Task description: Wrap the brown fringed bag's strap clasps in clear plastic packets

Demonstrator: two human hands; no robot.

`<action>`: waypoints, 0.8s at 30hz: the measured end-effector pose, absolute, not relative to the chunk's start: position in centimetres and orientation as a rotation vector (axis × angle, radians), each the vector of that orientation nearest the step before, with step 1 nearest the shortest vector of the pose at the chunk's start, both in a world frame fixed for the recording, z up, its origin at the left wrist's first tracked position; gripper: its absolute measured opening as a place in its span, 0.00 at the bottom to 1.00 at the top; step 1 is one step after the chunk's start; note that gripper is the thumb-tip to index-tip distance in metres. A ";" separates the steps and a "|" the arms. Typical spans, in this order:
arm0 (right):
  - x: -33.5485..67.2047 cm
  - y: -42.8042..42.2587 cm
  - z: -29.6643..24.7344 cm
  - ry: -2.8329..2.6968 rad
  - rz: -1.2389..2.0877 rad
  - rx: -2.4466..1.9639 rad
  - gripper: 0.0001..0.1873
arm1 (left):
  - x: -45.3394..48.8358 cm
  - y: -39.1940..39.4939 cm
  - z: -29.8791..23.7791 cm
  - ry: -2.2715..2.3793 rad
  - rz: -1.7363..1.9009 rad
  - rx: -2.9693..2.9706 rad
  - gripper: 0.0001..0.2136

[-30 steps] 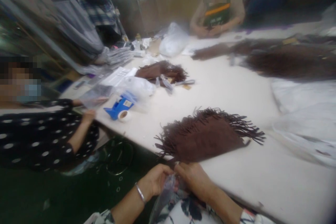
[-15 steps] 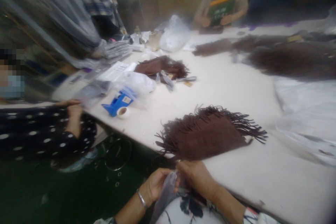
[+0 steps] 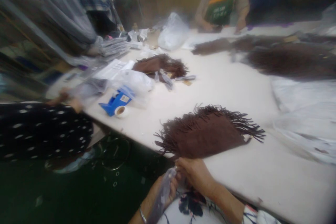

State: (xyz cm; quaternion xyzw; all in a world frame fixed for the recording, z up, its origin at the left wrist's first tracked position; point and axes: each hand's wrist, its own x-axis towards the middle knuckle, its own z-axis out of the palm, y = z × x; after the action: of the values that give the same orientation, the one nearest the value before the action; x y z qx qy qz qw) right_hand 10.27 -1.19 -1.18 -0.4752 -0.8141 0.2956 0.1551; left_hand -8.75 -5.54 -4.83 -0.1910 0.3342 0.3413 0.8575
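Low in the head view, my left hand (image 3: 172, 189) is closed around a limp, see-through plastic bag (image 3: 160, 194) that droops across my wrist. My right hand (image 3: 195, 175) meets it at the bag's upper end, thumb and fingers pinched together. What the right fingertips grip is too small and blurred to tell. Just beyond my hands, a folded dark brown fringed piece (image 3: 207, 136), which looks like suede, lies at the table's near edge. Its strands spread out to the back and the sides.
Left on the white table (image 3: 225, 91) stand a blue tape dispenser (image 3: 115, 102) and a tape roll (image 3: 121, 111). Behind lie another brown fringed piece (image 3: 157, 64) and plastic bags (image 3: 173, 33). White sheeting (image 3: 307, 112) covers the right. A dotted sleeve (image 3: 47, 129) and an aproned person (image 3: 220, 8) are nearby.
My left hand has turned, and the plastic bag now hangs in front of its wrist. The neighbour's dotted sleeve has shifted. The far person's hands have moved apart.
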 end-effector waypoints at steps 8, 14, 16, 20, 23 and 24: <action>9.9 -1.2 -0.5 -2.364 0.819 -1.464 0.06 | -6.9 -5.2 -3.3 1.063 0.916 0.016 0.10; 9.4 -1.1 -0.2 -2.421 0.753 -1.550 0.03 | -5.2 -6.3 -2.8 1.304 1.109 0.391 0.17; 9.3 -1.1 -0.1 -2.443 0.747 -1.565 0.03 | -4.9 -6.4 -2.9 1.368 1.110 0.433 0.17; 9.2 -1.2 0.0 -2.441 0.742 -1.568 0.04 | -4.6 -6.0 -3.1 1.519 1.138 0.561 0.11; 9.2 -1.2 -0.2 -2.431 0.717 -1.580 0.05 | -4.5 -5.7 -2.8 1.603 1.105 0.621 0.09; 9.1 -1.3 -0.2 -2.433 0.706 -1.585 0.05 | -4.5 -5.6 -2.7 1.617 1.096 0.619 0.09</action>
State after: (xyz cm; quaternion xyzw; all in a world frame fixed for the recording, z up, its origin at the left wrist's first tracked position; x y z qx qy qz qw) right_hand 9.14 -1.26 -0.19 -0.5289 -0.8117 0.2357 0.0764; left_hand -4.46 -5.61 -2.70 0.2581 0.6743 0.4569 0.5196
